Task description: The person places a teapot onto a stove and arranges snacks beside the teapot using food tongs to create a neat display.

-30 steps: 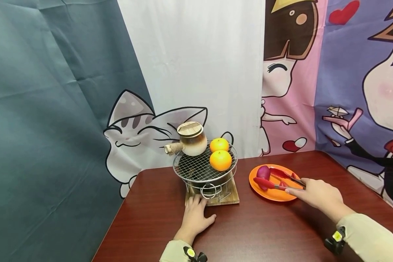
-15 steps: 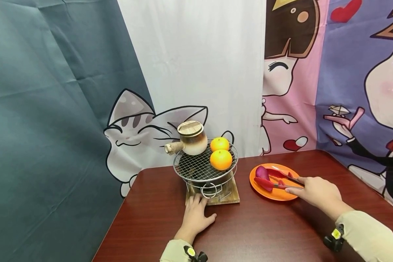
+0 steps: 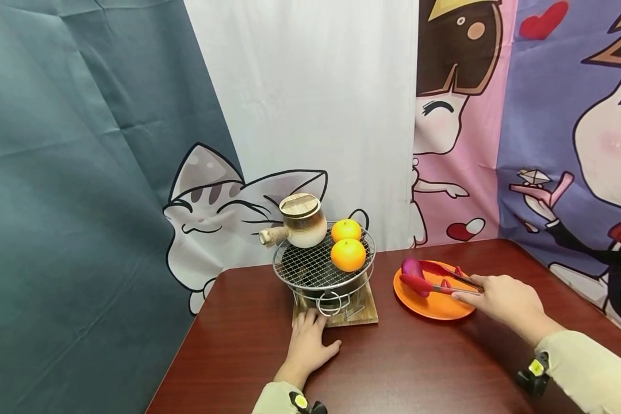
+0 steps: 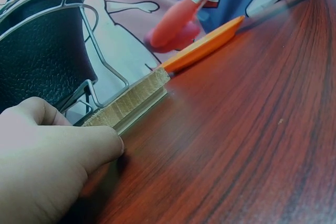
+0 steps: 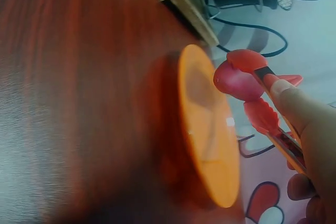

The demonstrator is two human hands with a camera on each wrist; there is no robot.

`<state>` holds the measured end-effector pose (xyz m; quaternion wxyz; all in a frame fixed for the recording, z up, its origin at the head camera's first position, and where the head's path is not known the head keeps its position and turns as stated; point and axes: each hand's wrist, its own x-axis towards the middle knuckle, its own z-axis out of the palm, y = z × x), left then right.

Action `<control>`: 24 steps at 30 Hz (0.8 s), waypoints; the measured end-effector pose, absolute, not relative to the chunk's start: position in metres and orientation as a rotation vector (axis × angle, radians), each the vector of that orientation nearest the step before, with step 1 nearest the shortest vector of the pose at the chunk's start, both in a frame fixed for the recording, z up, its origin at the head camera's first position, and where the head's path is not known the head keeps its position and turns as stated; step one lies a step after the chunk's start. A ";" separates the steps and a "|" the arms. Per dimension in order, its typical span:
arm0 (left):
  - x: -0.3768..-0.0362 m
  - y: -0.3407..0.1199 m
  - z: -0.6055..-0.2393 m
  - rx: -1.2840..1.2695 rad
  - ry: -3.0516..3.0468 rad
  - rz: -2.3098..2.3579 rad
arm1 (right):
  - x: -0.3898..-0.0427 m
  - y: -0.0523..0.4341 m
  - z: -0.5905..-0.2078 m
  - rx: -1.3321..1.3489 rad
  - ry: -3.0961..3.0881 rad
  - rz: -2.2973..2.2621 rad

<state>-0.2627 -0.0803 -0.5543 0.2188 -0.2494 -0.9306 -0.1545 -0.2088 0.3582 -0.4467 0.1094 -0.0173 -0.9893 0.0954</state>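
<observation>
Both tongs [image 3: 434, 280] tips apparently clamp purple piece [image 3: 411, 267], right hand [image 3: 502, 299] gripping.

Dark red wooden table [image 3: 419, 368] bearing items.
A wooden board [image 3: 364, 313] and an orange plate [image 3: 434, 305] are lying on it, well apart.

Two oranges [image 3: 346, 229] [image 3: 348, 255] sit on one wire grill [image 3: 310, 267], beside one lidded clay pot [image 3: 302, 220]; one wooden board [image 3: 364, 311] lies under the stove, one orange plate [image 3: 434, 302], one pair of red tongs [image 3: 434, 280], one purple sweet potato [image 3: 411, 267], two hands [image 3: 307, 345] [image 3: 502, 300]
</observation>
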 end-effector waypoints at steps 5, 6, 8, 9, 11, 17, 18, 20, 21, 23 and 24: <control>-0.262 -0.080 -0.553 -0.691 -2.566 -0.430 | -0.212 0.357 -0.427 -0.032 -2.866 0.277; -0.262 -0.080 -0.553 -0.691 -2.565 -0.429 | -0.213 0.356 -0.422 -0.033 -2.858 0.277; -0.262 -0.080 -0.553 -0.691 -2.565 -0.425 | -0.214 0.355 -0.413 -0.038 -2.847 0.271; -0.263 -0.080 -0.554 -0.693 -2.564 -0.424 | -0.214 0.354 -0.409 -0.041 -2.843 0.266; -0.263 -0.080 -0.554 -0.694 -2.564 -0.420 | -0.215 0.352 -0.400 -0.044 -2.834 0.255; -0.264 -0.080 -0.554 -0.699 -2.533 -0.403 | -0.217 0.344 -0.372 -0.024 -2.798 0.259; -0.264 -0.080 -0.554 -0.700 -2.530 -0.400 | -0.217 0.343 -0.367 -0.017 -2.797 0.259; -0.263 -0.080 -0.553 -0.699 -2.535 -0.399 | -0.218 0.340 -0.359 -0.001 -2.789 0.253; -0.263 -0.080 -0.553 -0.699 -2.539 -0.401 | -0.218 0.339 -0.355 0.008 -2.786 0.249; -0.262 -0.080 -0.553 -0.697 -2.546 -0.404 | -0.218 0.335 -0.348 0.020 -2.775 0.239; -0.262 -0.080 -0.553 -0.697 -2.546 -0.406 | -0.218 0.333 -0.345 0.026 -2.766 0.234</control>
